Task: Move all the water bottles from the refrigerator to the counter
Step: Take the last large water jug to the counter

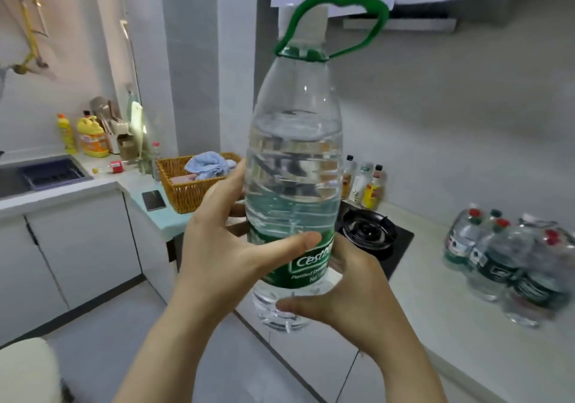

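Through the head camera, you hold a large water bottle (294, 166) upright in mid-air, short of the counter (435, 303), where a cluster of similar bottles (504, 253) sits at the right. Your left hand (224, 256) wraps its lower body, thumb across the green label (308, 265), and your right hand (351, 290) cups the base, so both grips are closed on it. Mostly full, it is likely heavy, smooth and slightly squashy: support the base or use the green loop handle (336, 1). The label reads "Cest…"; the smaller print is blurred.
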`<action>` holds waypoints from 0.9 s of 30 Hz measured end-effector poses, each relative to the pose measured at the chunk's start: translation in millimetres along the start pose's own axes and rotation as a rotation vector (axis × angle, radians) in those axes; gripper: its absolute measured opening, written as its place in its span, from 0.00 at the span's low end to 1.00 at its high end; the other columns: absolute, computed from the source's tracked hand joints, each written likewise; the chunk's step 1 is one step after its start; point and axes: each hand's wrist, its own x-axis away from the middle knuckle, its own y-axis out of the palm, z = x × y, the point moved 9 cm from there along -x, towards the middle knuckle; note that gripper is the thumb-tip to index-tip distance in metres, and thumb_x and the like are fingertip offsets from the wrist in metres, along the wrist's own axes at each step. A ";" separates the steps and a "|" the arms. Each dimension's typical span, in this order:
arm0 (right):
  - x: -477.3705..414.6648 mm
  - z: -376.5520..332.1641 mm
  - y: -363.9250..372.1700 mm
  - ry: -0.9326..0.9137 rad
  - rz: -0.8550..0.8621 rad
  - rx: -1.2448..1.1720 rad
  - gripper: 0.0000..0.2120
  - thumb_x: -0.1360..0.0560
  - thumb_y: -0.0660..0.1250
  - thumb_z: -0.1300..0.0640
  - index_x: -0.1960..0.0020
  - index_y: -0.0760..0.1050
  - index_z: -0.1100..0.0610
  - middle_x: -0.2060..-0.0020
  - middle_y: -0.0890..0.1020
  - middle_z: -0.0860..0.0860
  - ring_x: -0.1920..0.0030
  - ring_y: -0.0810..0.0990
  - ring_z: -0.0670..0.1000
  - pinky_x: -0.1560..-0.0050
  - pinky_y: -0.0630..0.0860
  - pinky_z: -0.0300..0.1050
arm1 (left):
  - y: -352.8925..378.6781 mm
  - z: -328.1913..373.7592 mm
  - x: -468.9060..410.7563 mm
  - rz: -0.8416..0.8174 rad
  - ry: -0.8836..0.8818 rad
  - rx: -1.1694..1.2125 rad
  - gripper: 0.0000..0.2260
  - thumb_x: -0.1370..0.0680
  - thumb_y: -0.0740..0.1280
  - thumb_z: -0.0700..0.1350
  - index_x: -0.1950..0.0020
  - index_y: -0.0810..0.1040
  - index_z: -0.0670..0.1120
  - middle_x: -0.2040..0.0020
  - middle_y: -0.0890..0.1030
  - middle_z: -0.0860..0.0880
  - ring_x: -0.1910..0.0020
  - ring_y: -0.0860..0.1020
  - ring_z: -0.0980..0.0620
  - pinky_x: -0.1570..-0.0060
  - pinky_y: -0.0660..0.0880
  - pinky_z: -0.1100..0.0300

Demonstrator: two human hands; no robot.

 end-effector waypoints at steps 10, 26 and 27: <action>-3.7 73.5 -101.8 0.114 0.183 0.028 0.40 0.45 0.84 0.51 0.39 0.72 0.35 0.47 0.79 0.28 0.42 0.76 0.31 0.42 0.76 0.39 | 137.7 0.4 -40.3 -0.231 0.072 0.109 0.36 0.42 0.79 0.60 0.35 0.75 0.59 0.44 0.82 0.53 0.47 0.81 0.54 0.49 0.80 0.52; -19.1 140.5 -181.9 0.370 0.573 0.124 0.35 0.48 0.83 0.53 0.44 0.74 0.39 0.51 0.80 0.28 0.47 0.77 0.30 0.50 0.75 0.30 | 274.0 -29.2 -110.5 -0.575 0.123 0.356 0.34 0.43 0.79 0.59 0.37 0.76 0.62 0.45 0.83 0.56 0.47 0.82 0.54 0.48 0.79 0.51; -18.3 144.9 -185.3 0.388 0.593 0.130 0.36 0.48 0.83 0.52 0.44 0.74 0.39 0.51 0.80 0.28 0.47 0.78 0.31 0.49 0.76 0.32 | 282.2 -31.5 -112.3 -0.593 0.121 0.368 0.35 0.43 0.79 0.59 0.37 0.75 0.62 0.44 0.82 0.55 0.46 0.82 0.54 0.47 0.79 0.51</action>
